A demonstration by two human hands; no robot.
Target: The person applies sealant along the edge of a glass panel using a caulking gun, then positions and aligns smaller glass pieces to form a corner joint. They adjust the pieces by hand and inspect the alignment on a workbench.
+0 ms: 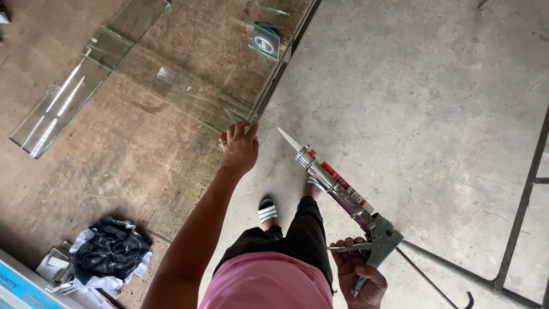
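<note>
The caulking gun (349, 206) hangs over the concrete floor (434, 103) at the right of the scene, its metal barrel slanting from the near right up toward the far left, a red and white cartridge (338, 180) lying in the barrel and a white nozzle (289, 139) pointing at the edge of the glass. The right hand (359, 273) is clenched around the gun's handle and trigger at the near end, with the push rod trailing off to the near right. The left hand (239, 149) reaches out far from the body and grips the near right corner of a large clear glass sheet (189, 86), fingers curled over its edge, just left of the nozzle tip but not touching it. The sheet lies on a worn brown worktop (114, 160), with a narrower glass strip (68, 97) to its far left and a small glass piece (263, 40) with a round sticker at the far edge. Near left, a bundle of dark and white cloth (108, 252) rests on the worktop. Below, the person's pink shirt, dark trousers and striped sandals (267, 210) show, and a dark metal frame (523, 212) stands at the right.
</note>
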